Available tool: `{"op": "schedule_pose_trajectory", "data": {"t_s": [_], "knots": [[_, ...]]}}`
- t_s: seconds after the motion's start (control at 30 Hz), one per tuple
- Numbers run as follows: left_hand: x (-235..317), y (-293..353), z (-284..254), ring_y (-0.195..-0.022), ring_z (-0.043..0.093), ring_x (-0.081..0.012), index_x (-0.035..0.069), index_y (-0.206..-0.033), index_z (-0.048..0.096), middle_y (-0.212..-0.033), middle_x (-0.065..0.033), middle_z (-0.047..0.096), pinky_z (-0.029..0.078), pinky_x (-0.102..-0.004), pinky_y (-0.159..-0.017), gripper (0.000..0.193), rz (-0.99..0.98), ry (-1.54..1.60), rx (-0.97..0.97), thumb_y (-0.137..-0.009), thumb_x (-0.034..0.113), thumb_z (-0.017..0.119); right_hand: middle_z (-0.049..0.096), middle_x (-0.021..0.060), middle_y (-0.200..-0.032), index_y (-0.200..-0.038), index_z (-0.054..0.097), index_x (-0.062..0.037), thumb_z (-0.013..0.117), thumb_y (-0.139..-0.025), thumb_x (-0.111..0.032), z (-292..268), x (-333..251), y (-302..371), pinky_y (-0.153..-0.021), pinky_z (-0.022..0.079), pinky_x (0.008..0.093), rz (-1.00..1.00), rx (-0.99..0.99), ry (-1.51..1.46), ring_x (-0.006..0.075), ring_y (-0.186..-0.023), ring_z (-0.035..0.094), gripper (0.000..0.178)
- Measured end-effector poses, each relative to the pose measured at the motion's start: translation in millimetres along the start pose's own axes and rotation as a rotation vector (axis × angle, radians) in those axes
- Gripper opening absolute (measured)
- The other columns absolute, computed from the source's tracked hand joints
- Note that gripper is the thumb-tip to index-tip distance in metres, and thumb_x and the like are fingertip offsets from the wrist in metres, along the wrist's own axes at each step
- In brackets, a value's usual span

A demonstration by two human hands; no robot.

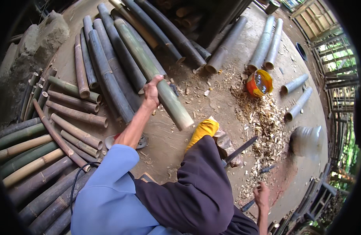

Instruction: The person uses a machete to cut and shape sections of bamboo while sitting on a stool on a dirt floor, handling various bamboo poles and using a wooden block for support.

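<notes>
My left hand (152,93) is wrapped round a thick greenish bamboo pole (159,80). The pole slants from the upper left toward me, its pale near end above the floor beside my foot in a yellow covering (204,131). Low on the right, my right hand (261,194) is held with loosely bent fingers and nothing visible in them. Close to it lie a dark ribbed tool handle (248,205) and a short blue-dark tool (268,169). A long-bladed knife (240,150) lies near my leg, on or beside a crumpled brownish cloth or sack (226,144).
Dark bamboo poles (110,78) lie at the far left, with shorter cut pieces (76,113) stacked left. Wood shavings (266,131) cover the floor at right, by a red-yellow bucket (260,83) holding liquid. A translucent plastic container (306,141) and two short bamboo pieces (299,103) lie beyond.
</notes>
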State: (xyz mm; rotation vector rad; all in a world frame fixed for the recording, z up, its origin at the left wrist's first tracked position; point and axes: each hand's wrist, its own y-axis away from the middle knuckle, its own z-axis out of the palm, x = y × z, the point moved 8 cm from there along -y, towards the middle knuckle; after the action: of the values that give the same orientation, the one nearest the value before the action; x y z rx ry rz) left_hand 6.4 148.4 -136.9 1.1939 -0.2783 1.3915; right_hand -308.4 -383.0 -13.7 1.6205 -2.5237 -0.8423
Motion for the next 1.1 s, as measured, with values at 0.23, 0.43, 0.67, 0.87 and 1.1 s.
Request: {"op": "schedule_pose_trajectory", "data": {"t_s": [0.23,0.43,0.67,0.87,1.1], "knots": [[48,99,140,-0.105,0.052,-0.0199,-0.003,-0.125,0.041,-0.116,-0.0129,0.054,0.043,-0.0352,-0.093,0.068,0.404,0.189,-0.694,-0.076,0.035,0.069,0.063,0.0126,-0.087,-0.114,0.054,0.0019,0.07,-0.075,-0.023,166,-21,7,-0.07,0.048,0.0306,0.133,0.033,-0.563,0.0187,-0.078,0.061,0.048],[43,127,224,-0.058,0.062,-0.0203,-0.003,-0.084,0.06,-0.077,-0.0125,0.064,0.052,-0.0305,-0.057,0.02,0.727,-0.157,-0.387,-0.069,0.008,0.066,0.061,0.0164,-0.095,-0.112,0.049,0.0015,0.076,-0.067,-0.035,240,-44,-35,-0.076,0.046,0.0364,0.288,0.361,-0.808,0.0263,-0.084,0.06,0.063],[6,183,272,-0.078,0.059,-0.0241,-0.004,-0.1,0.054,-0.086,-0.0122,0.058,0.05,-0.0365,-0.077,0.034,0.341,0.011,-0.572,-0.076,0.018,0.064,0.061,0.016,-0.081,-0.107,0.047,-0.0023,0.067,-0.067,-0.024,230,-36,-36,-0.068,0.048,0.041,0.411,0.372,-0.82,0.0326,-0.072,0.061,0.05],[-19,186,280,-0.068,0.061,-0.025,-0.007,-0.09,0.055,-0.078,-0.0145,0.058,0.053,-0.0352,-0.062,0.027,0.294,-0.003,-0.622,-0.075,0.014,0.063,0.056,0.0097,-0.074,-0.104,0.048,-0.003,0.064,-0.067,-0.017,179,-36,15,-0.063,0.048,0.0308,0.262,0.478,-1.242,0.0203,-0.064,0.056,0.042],[-72,172,266,-0.074,0.059,-0.0258,-0.008,-0.093,0.053,-0.085,-0.0154,0.057,0.052,-0.0365,-0.067,0.028,0.478,-0.244,-0.72,-0.078,0.016,0.055,0.062,0.0115,-0.084,-0.112,0.045,-0.001,0.066,-0.08,-0.023,134,-46,17,-0.068,0.05,0.0323,0.226,0.505,-1.091,0.0208,-0.076,0.063,0.044]]}}
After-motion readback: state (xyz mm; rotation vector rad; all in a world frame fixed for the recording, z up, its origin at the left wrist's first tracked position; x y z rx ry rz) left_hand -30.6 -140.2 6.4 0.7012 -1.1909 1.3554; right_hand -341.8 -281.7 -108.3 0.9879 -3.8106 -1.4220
